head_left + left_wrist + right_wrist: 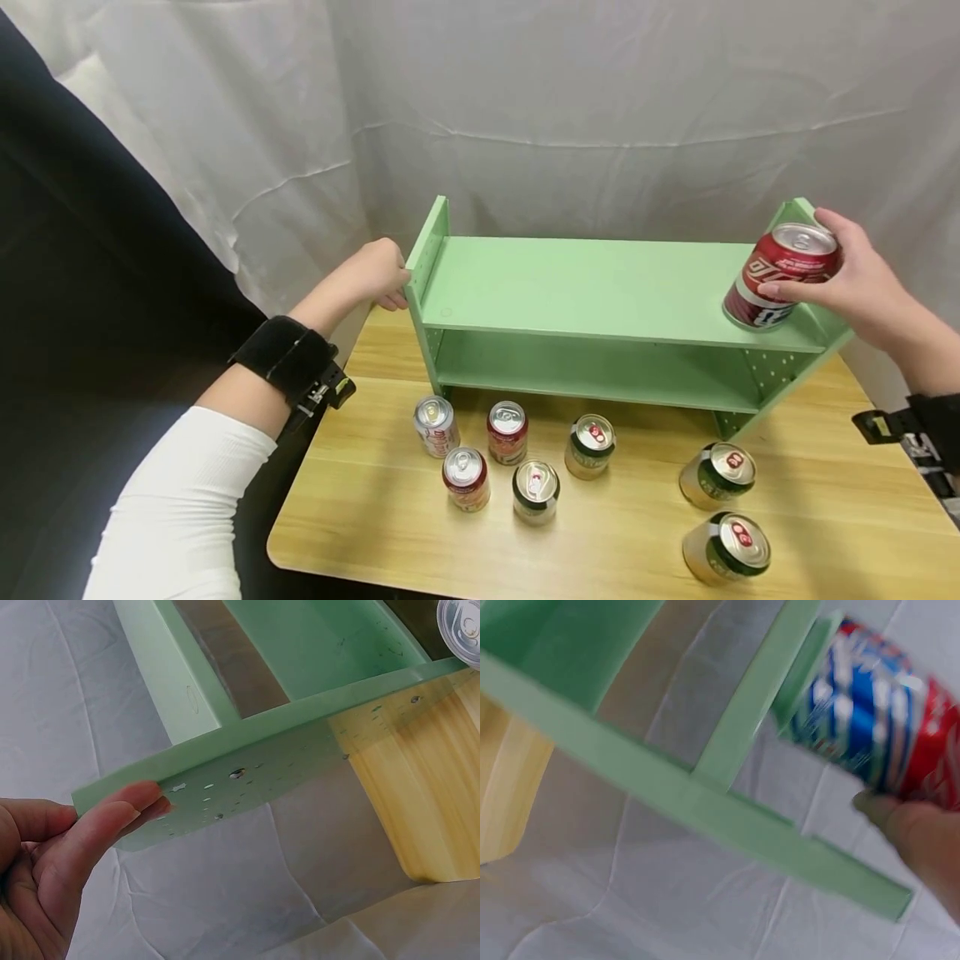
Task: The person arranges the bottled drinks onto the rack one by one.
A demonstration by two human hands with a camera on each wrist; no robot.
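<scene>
Seven table cans, one red can in right hand, one green shelf

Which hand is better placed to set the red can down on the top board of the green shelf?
Right. The right hand already grips the red aluminium can, tilted over the right end of the green wooden shelf. The left hand rests on the shelf's left side panel, far from the can.
</scene>
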